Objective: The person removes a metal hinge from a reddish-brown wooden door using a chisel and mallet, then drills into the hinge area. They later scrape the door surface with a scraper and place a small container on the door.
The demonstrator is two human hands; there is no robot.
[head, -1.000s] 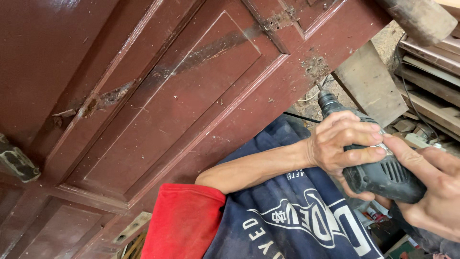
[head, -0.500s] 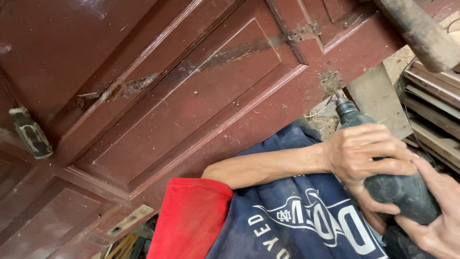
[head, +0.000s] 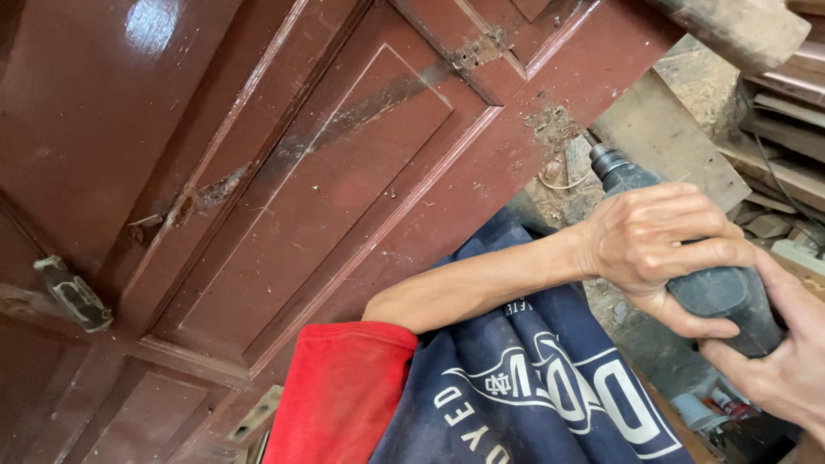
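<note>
Head view. Your left hand, right of centre, wraps closed around the front of the drill, fingers curled over its grey body. Your right hand, at the lower right edge, closes on the drill's rear; its fingertips are partly out of view. The drill's nose points up-left at the edge of the door, which fills the upper left of the frame; sawdust marks the spot just beside the nose. The bit itself is too small to make out. To do this well, you likely want the drill square to the door edge, both grips firm, and steady pressure along the drill's axis. A hinge sits at far left.
</note>
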